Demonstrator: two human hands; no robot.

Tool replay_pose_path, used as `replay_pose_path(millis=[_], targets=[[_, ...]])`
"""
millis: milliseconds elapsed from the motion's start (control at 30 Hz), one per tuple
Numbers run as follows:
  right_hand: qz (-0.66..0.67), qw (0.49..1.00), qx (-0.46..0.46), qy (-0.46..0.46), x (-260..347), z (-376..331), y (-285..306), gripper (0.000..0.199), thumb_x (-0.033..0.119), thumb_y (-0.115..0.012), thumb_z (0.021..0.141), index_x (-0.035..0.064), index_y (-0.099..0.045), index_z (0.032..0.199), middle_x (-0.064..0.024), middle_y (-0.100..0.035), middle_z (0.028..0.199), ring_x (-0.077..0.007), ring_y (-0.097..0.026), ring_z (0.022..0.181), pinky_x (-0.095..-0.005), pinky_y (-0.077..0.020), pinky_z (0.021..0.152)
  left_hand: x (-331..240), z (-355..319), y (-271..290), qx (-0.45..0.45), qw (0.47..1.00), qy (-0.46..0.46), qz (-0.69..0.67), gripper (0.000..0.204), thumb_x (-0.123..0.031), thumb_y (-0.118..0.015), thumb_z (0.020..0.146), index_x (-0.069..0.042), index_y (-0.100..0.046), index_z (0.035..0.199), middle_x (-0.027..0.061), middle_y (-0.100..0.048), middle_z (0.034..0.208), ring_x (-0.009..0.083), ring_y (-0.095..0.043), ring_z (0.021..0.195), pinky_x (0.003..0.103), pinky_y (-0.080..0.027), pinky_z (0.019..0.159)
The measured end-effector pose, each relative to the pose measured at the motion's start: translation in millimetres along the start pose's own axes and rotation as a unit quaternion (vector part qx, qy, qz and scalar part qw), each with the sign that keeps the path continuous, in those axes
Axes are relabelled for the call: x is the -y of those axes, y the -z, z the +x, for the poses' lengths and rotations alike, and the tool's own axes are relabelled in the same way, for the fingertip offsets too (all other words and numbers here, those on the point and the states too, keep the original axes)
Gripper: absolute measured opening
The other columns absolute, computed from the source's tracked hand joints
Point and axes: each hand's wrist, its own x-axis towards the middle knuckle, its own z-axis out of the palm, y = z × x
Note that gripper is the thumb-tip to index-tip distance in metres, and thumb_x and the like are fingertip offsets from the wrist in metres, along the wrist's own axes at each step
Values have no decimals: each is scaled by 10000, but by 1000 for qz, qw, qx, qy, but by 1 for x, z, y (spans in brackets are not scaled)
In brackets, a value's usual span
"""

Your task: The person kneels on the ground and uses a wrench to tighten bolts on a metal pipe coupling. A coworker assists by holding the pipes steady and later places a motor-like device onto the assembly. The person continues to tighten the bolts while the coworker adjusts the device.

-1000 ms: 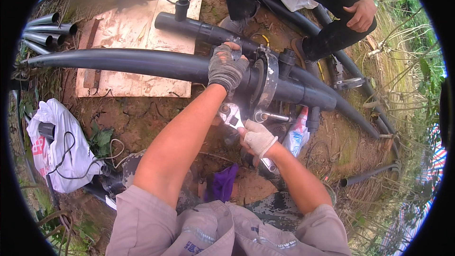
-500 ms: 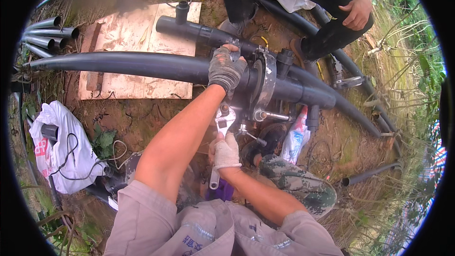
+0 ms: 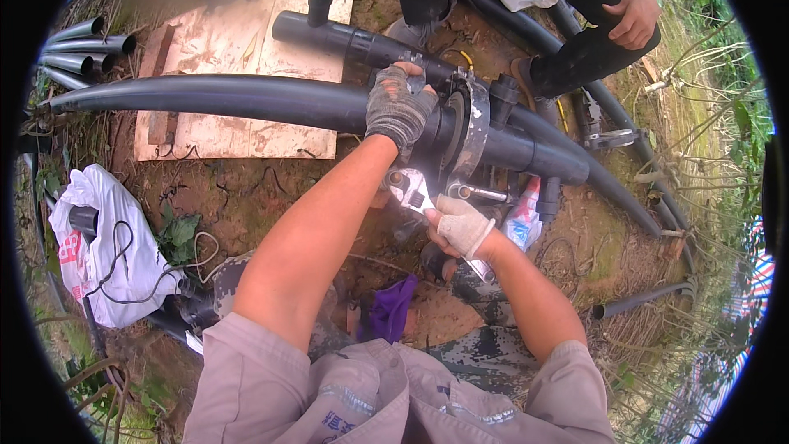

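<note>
Left hand (image 3: 401, 107) lies over black pipe (image 3: 255, 100) (grip unclear), probably bracing; right hand (image 3: 462, 227) clenches wrench (image 3: 406, 187) nearside of pipe, likely levering.

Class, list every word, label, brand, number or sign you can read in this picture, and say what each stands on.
Shirt: small dark blue print on the front, too small and blurred to read.
White plastic bag at left: red print, creased and not readable.
Small red, white and blue bag: marks too small to tell whether they are words.
Wrench in the right hand: no text visible.
Nothing can be quoted reliably.
</note>
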Motion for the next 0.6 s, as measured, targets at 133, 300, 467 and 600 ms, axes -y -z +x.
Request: replay_pose_path(millis=[133,300,467,600], targets=[[-8,999,3,-39,13,-2,-6,227,324,-530,1072,98,-541,1054,18,-452,659,-95,-420,509,-279,-324,425,2,2,1,-15,1000,-16,-1,331,-184,-784,795,-92,-673,1094,141,-701,1054,288,-679,977,381,-533,922],[-43,998,-8,-35,12,6,1,229,322,-565,1054,93,-557,1044,17,-454,642,-109,-431,497,-292,-335,434,2,4,-2,0,1000,-2,-2,351,-209,-788,788,-98,-674,1100,165,-688,1089,325,-665,1041,408,-517,966],[-66,997,-23,-18,9,6,-2,229,320,-595,1035,96,-549,1014,24,-450,628,-106,-446,494,-292,-349,439,1,3,-2,-17,1000,-14,14,323,-185,-798,798,-100,-682,1087,134,-714,1026,277,-686,953,381,-535,911],[-18,998,-56,8,-5,8,-16,196,292,-586,1040,105,-539,1007,27,-454,626,-97,-438,479,-282,-342,430,2,5,-4,-24,1000,-16,7,322,-190,-804,798,-100,-686,1084,132,-723,999,274,-696,915,382,-545,891]])
